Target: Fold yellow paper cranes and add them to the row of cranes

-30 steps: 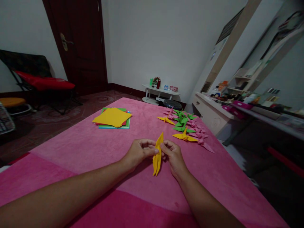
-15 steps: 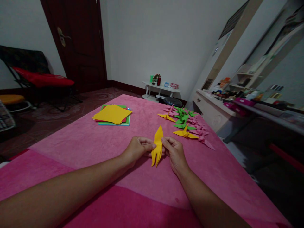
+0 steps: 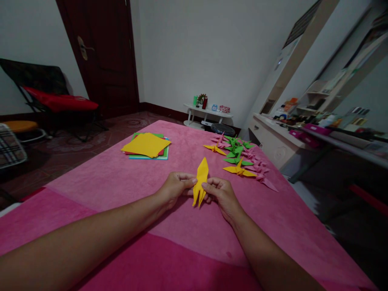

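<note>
A partly folded yellow origami paper point(image 3: 202, 173) is held upright between my two hands, above the pink cloth point(image 3: 130, 182). It has one broad point at the top and narrow split points at the bottom. My left hand point(image 3: 178, 186) pinches its left edge, thumb in front. From the other side my right hand point(image 3: 221, 193) grips it, with the thumb pressed on its front near the middle. My other fingertips are partly hidden behind the paper.
Left of my hands lies a stack of coloured paper sheets point(image 3: 147, 144), yellow on top. Folded yellow point(image 3: 239, 170), green point(image 3: 234, 151) and pink cranes point(image 3: 260, 165) sit at the right. Beyond the cloth stand a low white shelf point(image 3: 209, 111) and a cluttered dresser point(image 3: 269, 133).
My right thumb has moved down and left, from the paper's upper right edge onto its middle. The paper stays in both hands. The view has shifted slightly.
</note>
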`<action>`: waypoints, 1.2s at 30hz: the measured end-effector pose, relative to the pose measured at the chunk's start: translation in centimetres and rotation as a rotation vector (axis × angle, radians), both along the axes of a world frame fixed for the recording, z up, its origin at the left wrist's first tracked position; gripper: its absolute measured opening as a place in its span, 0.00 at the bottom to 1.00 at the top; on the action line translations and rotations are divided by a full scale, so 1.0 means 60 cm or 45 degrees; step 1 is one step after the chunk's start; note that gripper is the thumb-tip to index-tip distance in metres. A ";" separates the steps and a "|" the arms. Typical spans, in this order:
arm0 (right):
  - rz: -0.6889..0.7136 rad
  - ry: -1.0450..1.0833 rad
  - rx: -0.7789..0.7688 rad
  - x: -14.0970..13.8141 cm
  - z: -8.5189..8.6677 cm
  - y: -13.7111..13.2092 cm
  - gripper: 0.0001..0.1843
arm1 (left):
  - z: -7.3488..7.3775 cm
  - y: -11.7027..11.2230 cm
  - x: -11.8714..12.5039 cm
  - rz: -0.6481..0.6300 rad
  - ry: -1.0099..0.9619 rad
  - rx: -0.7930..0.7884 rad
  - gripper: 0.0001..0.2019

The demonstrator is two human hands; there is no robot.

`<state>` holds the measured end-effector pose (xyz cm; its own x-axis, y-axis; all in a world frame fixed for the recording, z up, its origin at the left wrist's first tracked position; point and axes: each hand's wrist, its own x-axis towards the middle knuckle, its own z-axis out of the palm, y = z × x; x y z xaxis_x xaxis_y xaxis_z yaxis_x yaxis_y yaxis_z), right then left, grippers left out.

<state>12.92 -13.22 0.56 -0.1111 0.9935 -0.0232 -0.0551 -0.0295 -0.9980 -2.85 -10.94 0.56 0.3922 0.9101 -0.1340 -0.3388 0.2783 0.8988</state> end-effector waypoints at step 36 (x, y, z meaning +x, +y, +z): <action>-0.103 -0.029 0.047 0.005 -0.005 0.004 0.10 | -0.002 0.004 0.007 0.030 0.350 0.419 0.09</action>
